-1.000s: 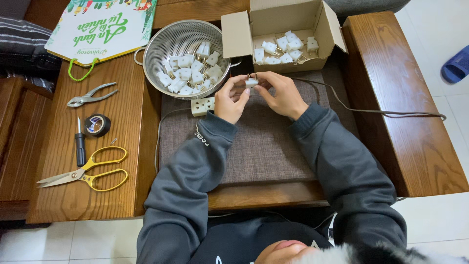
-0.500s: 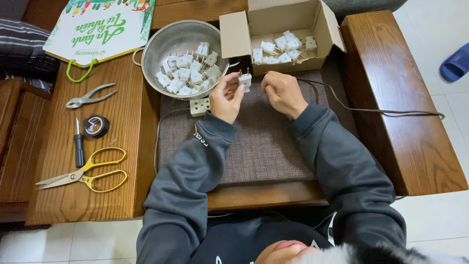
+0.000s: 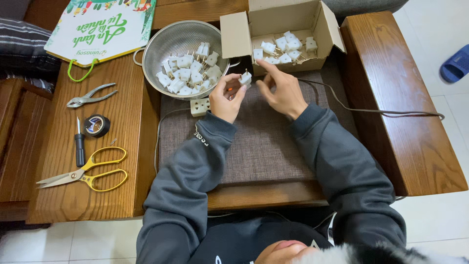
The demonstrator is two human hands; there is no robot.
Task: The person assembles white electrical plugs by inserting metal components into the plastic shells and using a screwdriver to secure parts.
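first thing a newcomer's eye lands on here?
Probably the left hand at the centre, pinching a small white plug in its fingers, with the right hand open just beside it. Next, the heaps of similar white plugs: one in the metal colander to the left, one in the open cardboard box at the top. The yellow-handled scissors on the wooden surface at left also stand out.

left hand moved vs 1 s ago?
Yes. The left hand, holding a white plug, has drawn away from the right hand, shifting slightly left toward the colander; the cardboard box stays put.
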